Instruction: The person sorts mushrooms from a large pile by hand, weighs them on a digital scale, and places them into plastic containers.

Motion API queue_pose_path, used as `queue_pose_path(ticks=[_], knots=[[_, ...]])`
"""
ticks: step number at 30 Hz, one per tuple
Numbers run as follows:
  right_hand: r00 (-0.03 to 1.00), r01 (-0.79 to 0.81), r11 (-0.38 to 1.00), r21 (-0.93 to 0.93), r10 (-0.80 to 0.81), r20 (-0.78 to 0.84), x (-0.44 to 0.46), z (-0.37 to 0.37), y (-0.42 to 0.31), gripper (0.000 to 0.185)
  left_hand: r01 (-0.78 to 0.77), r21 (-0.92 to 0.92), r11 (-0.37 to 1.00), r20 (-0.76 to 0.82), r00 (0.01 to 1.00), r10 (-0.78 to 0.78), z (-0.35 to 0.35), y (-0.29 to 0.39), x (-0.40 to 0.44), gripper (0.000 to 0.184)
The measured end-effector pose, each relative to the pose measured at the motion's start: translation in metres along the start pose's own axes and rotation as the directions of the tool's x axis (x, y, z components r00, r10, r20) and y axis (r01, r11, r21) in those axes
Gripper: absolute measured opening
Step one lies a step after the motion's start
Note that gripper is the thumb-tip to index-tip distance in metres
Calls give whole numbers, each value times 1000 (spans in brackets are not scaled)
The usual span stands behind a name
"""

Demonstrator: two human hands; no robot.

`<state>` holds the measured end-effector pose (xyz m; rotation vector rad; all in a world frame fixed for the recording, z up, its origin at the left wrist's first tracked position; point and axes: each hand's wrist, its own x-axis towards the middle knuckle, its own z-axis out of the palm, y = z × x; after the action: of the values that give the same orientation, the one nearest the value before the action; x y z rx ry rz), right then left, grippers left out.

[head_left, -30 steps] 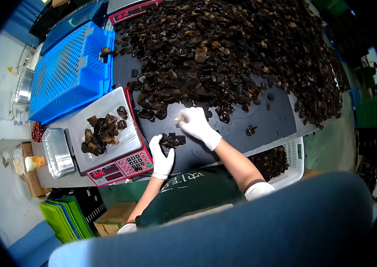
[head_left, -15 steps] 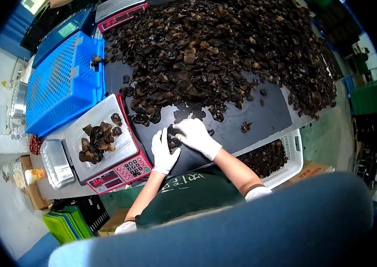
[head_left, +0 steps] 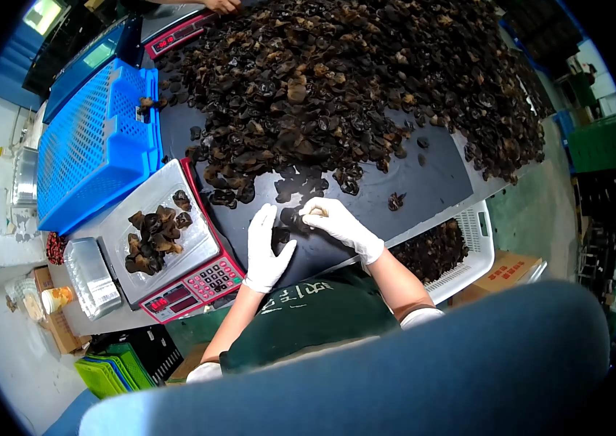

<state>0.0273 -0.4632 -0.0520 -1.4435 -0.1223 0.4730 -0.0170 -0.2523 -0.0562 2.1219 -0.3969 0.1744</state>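
Observation:
My right hand (head_left: 337, 224), in a white glove, pinches the edge of a dark wood ear mushroom piece (head_left: 293, 218) above the black table surface. My left hand (head_left: 265, 251), gloved too, lies to the left with fingers stretched out and thumb apart. A small dark wood ear piece (head_left: 280, 235) rests between its thumb and fingers, not gripped. Beyond both hands spreads a big heap of wood ear mushrooms (head_left: 308, 102). Left of my left hand, a red-edged digital scale (head_left: 201, 282) bears a small pile of wood ear (head_left: 157, 238) on its metal plate.
A blue plastic crate (head_left: 79, 145) stands behind the scale. At the right, a white basket (head_left: 484, 240) of wood ear sits below the table edge. A clear plastic tray (head_left: 91, 277) lies at left. At the top, another person's hand (head_left: 222, 6) is near a second scale (head_left: 177, 35).
My right hand has drawn slightly right and down, lifting a wood ear piece from beside my left hand. My left hand has barely moved. Another person's hand has appeared at the top.

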Motion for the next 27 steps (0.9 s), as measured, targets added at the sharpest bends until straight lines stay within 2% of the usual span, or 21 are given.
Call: queue_pose_path(ticks=[1, 3, 4, 6, 8, 9, 11, 13, 14, 15, 16, 17, 18, 19, 20, 21, 22, 23, 25, 26, 27], knots=[[996, -60, 994, 91, 54, 67, -4, -3, 2, 14, -7, -54, 999, 8, 1000, 7, -2, 12, 5, 64], [978, -145, 955, 259, 99, 183, -9, -5, 13, 13, 9, -158, 987, 46, 999, -2, -2, 22, 10, 56], [979, -143, 955, 261, 98, 178, -15, -4, 19, 13, 30, -258, 966, 81, 997, -9, -1, 24, 12, 48], [968, -241, 832, 500, 171, 184, -24, 0, 15, 14, 99, -354, 930, 93, 993, -70, 2, 25, 14, 21], [971, -239, 859, 452, 199, 134, -29, 0, 15, 14, 236, -326, 915, 169, 967, -190, 0, 28, 13, 14], [979, -201, 823, 532, 186, 83, -33, -1, 17, 13, 236, -325, 916, 175, 967, -187, 0, 27, 11, 14], [988, -138, 741, 657, 144, 45, -42, -13, 16, 17, 455, -369, 811, 289, 885, -365, 1, 21, 7, 14], [999, -44, 663, 747, 31, 32, -61, -34, 5, 20, 448, -359, 819, 248, 892, -379, 4, 11, 2, 14], [993, 4, 590, 807, -101, 68, -70, -52, 15, 20, 441, -351, 826, 203, 897, -393, 4, 8, 2, 15], [982, 32, 418, 908, -183, 50, -87, -70, 23, 22, 394, -303, 868, 136, 919, -370, 2, 6, 4, 16], [573, -133, 186, 974, -787, 229, -69, -88, 31, 23, 278, -194, 941, 50, 960, -274, 0, 2, 9, 16], [701, 154, 253, 955, -709, 75, -95, -95, 7, 27, 252, -150, 956, 8, 967, -254, -1, -3, 14, 17], [766, 221, 287, 932, -643, 16, -104, -101, 4, 30, 227, -104, 968, -32, 972, -231, -2, -8, 21, 18], [893, 256, 439, 861, -449, -36, -108, -101, 3, 32, 193, -61, 979, -63, 979, -196, 1, -18, 28, 19], [962, 247, 587, 771, -242, -124, -110, -100, -6, 34, 224, -139, 965, -61, 970, -234, 4, -19, 39, 25], [971, 217, 760, 613, -105, -213, -98, -91, -18, 31, 102, -18, 995, -85, 991, -103, 10, -31, 49, 29], [964, -3, 970, 244, 68, -258, -80, -83, -28, 26, -20, 107, 994, -93, 995, 31, 17, -43, 59, 33], [960, -64, 993, -100, 34, -278, -63, -69, -32, 24, -46, 158, 986, -73, 996, 58, 24, -47, 68, 36], [946, 23, 921, -388, -145, -290, -33, -47, -4, 28, -103, 268, 958, -23, 993, 113, 37, -63, 76, 39], [860, 183, 723, -666, -446, -247, -17, -38, 21, 37, -149, 286, 947, 60, 989, 137, 37, -69, 74, 35], [832, 157, 580, -800, -514, -209, -6, -27, 28, 42, -148, 258, 955, 96, 987, 127, 37, -67, 70, 31]])
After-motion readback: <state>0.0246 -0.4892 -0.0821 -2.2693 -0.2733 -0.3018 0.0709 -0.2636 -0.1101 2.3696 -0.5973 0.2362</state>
